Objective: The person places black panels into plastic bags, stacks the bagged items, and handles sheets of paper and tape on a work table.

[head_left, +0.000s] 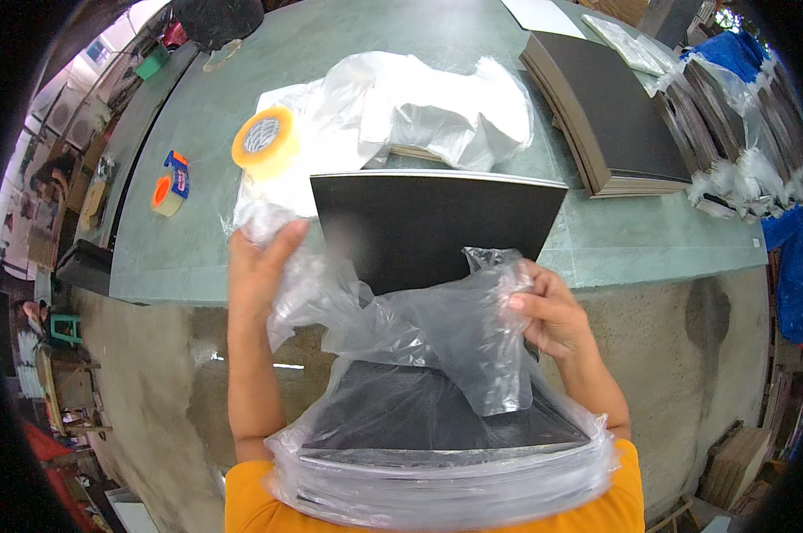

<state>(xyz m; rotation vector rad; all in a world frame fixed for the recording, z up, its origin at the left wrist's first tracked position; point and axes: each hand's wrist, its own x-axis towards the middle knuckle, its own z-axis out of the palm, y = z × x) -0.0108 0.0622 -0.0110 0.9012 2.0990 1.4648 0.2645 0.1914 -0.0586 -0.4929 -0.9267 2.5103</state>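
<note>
My left hand [264, 271] is closed on a bunched part of a clear plastic bag [419, 324]. Opposite it, my right hand [552, 311] pinches the same bag between thumb and fingers. Against my body lies a stack of dark, flat boards [446, 404] inside the plastic, its layered edge showing through. Beyond the crumpled plastic, a bare black board surface [437, 218] with a pale far edge reaches over the table. Whether it belongs to the wrapped stack is hidden by the folds.
On the green-grey table [179, 258] lie a large tape roll [266, 142], a tape dispenser [172, 184] and a white plastic-covered bundle [419, 102]. A black-topped board stack [605, 111] stands at right, beside wrapped bundles [739, 133]. More boards [737, 466] stand on the floor.
</note>
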